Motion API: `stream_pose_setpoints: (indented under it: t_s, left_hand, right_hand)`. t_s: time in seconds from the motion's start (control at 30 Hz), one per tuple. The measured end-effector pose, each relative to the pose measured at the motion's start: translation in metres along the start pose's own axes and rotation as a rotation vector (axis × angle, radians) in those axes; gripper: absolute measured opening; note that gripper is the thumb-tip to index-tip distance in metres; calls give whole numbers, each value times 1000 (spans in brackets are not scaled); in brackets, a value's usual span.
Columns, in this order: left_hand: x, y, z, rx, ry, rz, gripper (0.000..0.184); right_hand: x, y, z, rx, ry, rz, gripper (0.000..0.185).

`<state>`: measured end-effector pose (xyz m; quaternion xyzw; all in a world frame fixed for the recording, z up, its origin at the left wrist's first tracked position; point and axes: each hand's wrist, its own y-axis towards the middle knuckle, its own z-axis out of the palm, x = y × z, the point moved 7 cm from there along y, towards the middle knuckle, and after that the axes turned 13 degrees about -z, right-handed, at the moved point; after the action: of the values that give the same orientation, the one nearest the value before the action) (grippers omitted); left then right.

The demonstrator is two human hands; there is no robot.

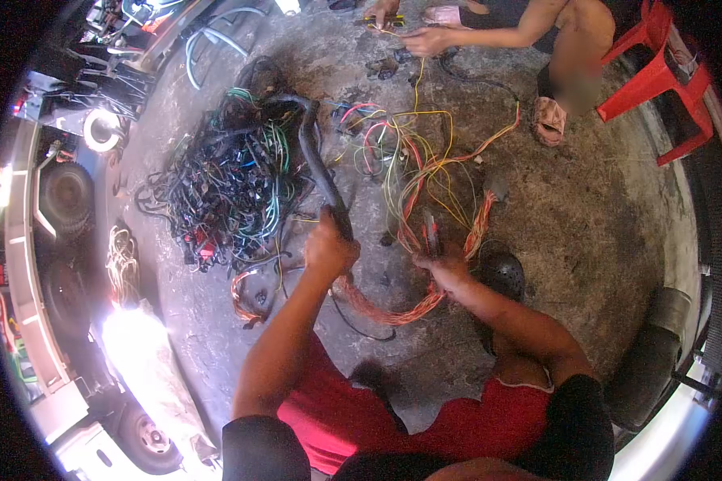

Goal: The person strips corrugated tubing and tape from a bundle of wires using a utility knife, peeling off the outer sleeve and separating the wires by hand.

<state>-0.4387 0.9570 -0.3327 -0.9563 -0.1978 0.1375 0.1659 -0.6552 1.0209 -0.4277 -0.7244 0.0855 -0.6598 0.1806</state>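
My left hand is closed round a thick black-wrapped cable. That cable runs up and back to a large heap of tangled black, green and blue wires on the floor. In my right hand is a small red and dark tool, perhaps pliers; its jaws are not clear. A bundle of orange-red wires curves across the floor below both hands. Beyond my right hand spread loose yellow, red and pale wires.
Across from me a co-worker's hand holds a yellow wire, the other a yellow-handled tool. A red plastic chair stands at the upper right. A black pipe lies at the right, a coil of pale cord at the left.
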Motion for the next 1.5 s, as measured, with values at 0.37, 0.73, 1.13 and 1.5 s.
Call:
stream_pose_setpoints:
  t_s: [0.37, 0.73, 1.13, 1.5]
  left_hand:
    - [-25, -42, -55, 1, -944, 140, 34]
    - [-42, -50, 16, 664, -800, 241, 47]
    - [-49, -41, 27, 888, -1085, 228, 40]
    - [-41, -33, 8, 644, -631, 414, 31]
  right_hand:
    - [-21, 3, 65, 498, 521, -79, 52]
    - [66, -22, 20, 306, 398, -70, 59]
    - [76, -37, 30, 380, 381, -194, 41]
    - [77, -35, 3, 146, -64, -221, 57]
